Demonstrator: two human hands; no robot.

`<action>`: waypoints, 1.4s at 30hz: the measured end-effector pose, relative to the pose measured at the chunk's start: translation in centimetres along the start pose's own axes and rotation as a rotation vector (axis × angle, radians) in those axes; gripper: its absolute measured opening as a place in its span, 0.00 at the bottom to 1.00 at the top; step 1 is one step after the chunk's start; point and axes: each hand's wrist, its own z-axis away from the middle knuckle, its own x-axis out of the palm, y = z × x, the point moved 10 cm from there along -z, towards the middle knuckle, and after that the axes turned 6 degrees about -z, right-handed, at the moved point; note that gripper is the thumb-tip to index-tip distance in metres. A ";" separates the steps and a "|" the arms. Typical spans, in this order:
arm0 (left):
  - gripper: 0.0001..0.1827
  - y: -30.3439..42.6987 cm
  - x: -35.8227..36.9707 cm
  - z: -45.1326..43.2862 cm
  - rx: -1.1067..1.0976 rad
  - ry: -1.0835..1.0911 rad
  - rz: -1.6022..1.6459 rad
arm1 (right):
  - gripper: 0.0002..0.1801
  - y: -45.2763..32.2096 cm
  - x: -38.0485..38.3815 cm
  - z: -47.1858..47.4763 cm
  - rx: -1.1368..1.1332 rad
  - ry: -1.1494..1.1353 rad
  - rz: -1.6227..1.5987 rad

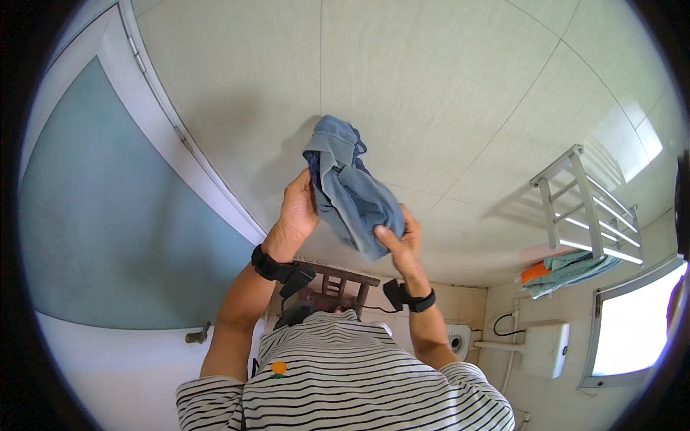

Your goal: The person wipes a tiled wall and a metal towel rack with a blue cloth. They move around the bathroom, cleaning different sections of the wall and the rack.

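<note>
A bunched blue denim garment [350,188] is held up between my hands in front of a pale tiled wall. My left hand [300,207] grips its left edge, with the fingers partly hidden behind the cloth. Lower down on the right, my right hand [400,237] pinches the garment, thumb in front and fingers behind. Darker blue fabric shows within the folds near the top. Each wrist wears a black strap with a small black device. Below my forearms stands a dark wooden chair [339,280], partly hidden by my striped shirt.
A door with a frosted panel [118,215] and a handle [198,334] is on the left. On the right are a metal towel rack [587,210], green and orange towels [571,268], a window [630,323], a white cistern [545,349] and a squat toilet [458,342].
</note>
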 end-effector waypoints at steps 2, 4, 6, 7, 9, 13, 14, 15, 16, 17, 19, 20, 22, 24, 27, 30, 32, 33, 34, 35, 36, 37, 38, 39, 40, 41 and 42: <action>0.20 -0.7 0.1 -0.4 -0.075 0.047 -0.011 | 0.22 -4.7 -0.8 0.2 -0.323 0.007 0.196; 0.20 -3.3 1.8 -0.2 -0.235 -0.070 -0.114 | 0.23 -6.5 -0.2 0.1 -0.450 -0.034 0.350; 0.20 -5.7 2.6 0.5 -0.287 -0.124 -0.197 | 0.39 -7.4 1.0 0.1 -0.548 -0.066 0.443; 0.20 -6.6 2.7 1.2 -0.268 -0.158 -0.223 | 0.46 -7.0 0.8 -0.4 -0.470 -0.021 0.328; 0.19 -7.5 2.6 1.5 -0.255 -0.204 -0.190 | 0.59 -5.5 1.1 -1.4 -0.301 0.058 0.112; 0.16 -7.0 2.7 0.5 -0.241 -0.301 -0.049 | 0.56 -5.9 5.7 -1.1 -0.444 0.050 0.353; 0.15 -6.5 2.9 0.0 -0.234 -0.312 -0.012 | 0.48 -6.1 5.9 -0.9 -0.502 0.102 0.413; 0.15 -6.6 3.1 -0.1 -0.265 -0.281 0.084 | 0.40 -6.4 6.7 -0.4 -0.594 0.110 0.513; 0.14 -4.7 4.0 -0.4 -0.022 -0.356 -0.268 | 0.32 -6.4 7.0 -0.1 -0.644 0.146 0.600; 0.13 -3.1 6.0 0.2 0.241 -0.458 -0.611 | 0.28 -6.5 7.6 0.1 -0.701 0.088 0.641; 0.12 -2.7 7.0 0.8 0.308 -0.463 -0.755 | 0.19 -7.1 7.5 0.1 -0.707 0.010 0.719; 0.12 -3.7 5.7 0.5 0.099 -0.373 -0.564 | 0.20 -8.6 6.4 -0.2 -0.746 0.063 0.737; 0.12 -5.9 4.5 0.9 -0.212 -0.376 -0.383 | 0.22 -13.6 2.0 0.0 -0.876 0.386 0.771; 0.11 -5.7 1.0 1.3 -0.278 -0.325 -0.544 | 0.24 -21.1 -1.6 0.5 -1.083 0.747 1.088; 0.12 -5.4 -6.1 1.5 -0.287 -0.152 -0.660 | 0.24 -29.0 -4.5 0.1 -1.366 1.099 1.246; 0.11 -5.7 -12.1 2.5 -0.258 -0.082 -0.663 | 0.34 -29.2 -3.6 -7.0 -1.223 0.986 1.476; 0.10 -5.3 -15.5 3.3 -0.238 -0.064 -0.700 | 0.39 -26.7 -2.2 -9.2 -1.162 0.971 1.545; 0.10 -5.2 -17.4 3.5 -0.265 -0.006 -0.691 | 0.37 -25.7 -2.1 -9.8 -1.112 0.933 1.549; 0.10 -5.1 -19.0 3.8 -0.291 0.052 -0.678 | 0.35 -24.8 -1.5 -9.9 -1.177 0.896 1.547; 0.11 -5.1 -20.8 4.2 -0.335 0.138 -0.691 | 0.34 -23.8 -1.5 -9.8 -1.175 0.875 1.562; 0.11 -4.9 -21.7 4.2 -0.347 0.157 -0.716 | 0.32 -22.7 -2.2 -10.0 -1.095 0.877 1.573; 0.11 -4.8 -21.8 4.1 -0.338 0.123 -0.699 | 0.29 -21.2 -1.9 -9.7 -1.123 0.813 1.609; 0.12 -4.7 -22.0 4.0 -0.340 0.115 -0.708 | 0.29 -19.5 -2.0 -9.1 -1.135 0.741 1.620; 0.12 -4.7 -22.0 3.8 -0.331 0.101 -0.719 | 0.30 -17.6 -2.5 -9.0 -1.067 0.678 1.644; 0.12 -4.9 -22.0 3.6 -0.340 0.082 -0.724 | 0.30 -15.7 -2.5 -8.2 -1.089 0.618 1.660; 0.12 -5.0 -21.8 3.5 -0.341 0.058 -0.732 | 0.30 -13.6 -2.7 -7.5 -1.069 0.562 1.679; 0.12 -5.0 -21.6 3.3 -0.326 0.043 -0.749 | 0.30 -12.0 -3.0 -6.8 -1.047 0.517 1.672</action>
